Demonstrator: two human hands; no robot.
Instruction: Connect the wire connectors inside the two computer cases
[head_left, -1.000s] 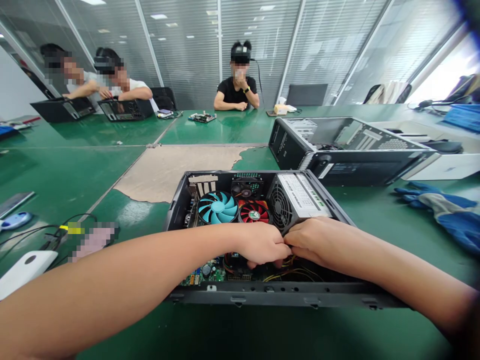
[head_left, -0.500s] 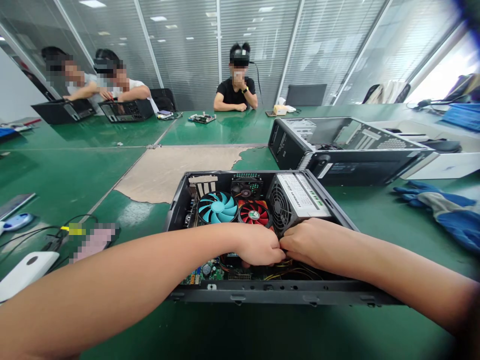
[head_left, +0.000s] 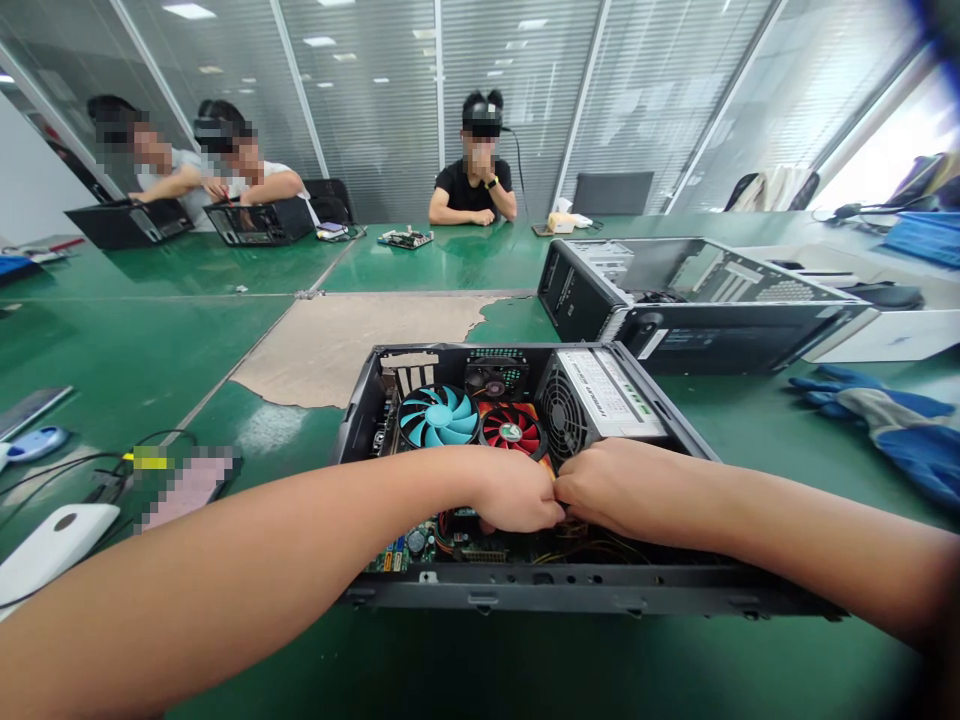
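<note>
An open black computer case (head_left: 525, 590) lies on the green table in front of me. Inside it are a blue fan (head_left: 439, 416), a red fan (head_left: 513, 432) and a power supply (head_left: 600, 392) with a white label. My left hand (head_left: 519, 490) is closed inside the case, below the red fan. Its fingertips meet those of my right hand (head_left: 600, 485), which is closed beside the power supply. Whatever the two hands pinch is hidden by the fingers. Thin coloured wires (head_left: 577, 550) run just beneath them, near the green motherboard (head_left: 416, 545).
Behind right stands a second open case (head_left: 712, 335); blue gloves (head_left: 892, 430) lie at right. A phone (head_left: 191, 485), cables and a white device (head_left: 56, 545) are at left. Across the table, one person (head_left: 472, 190) sits and two others work at cases (head_left: 262, 220).
Both hands have stayed together inside the case, with their fingertips shifted very slightly left. The whole view has moved a little.
</note>
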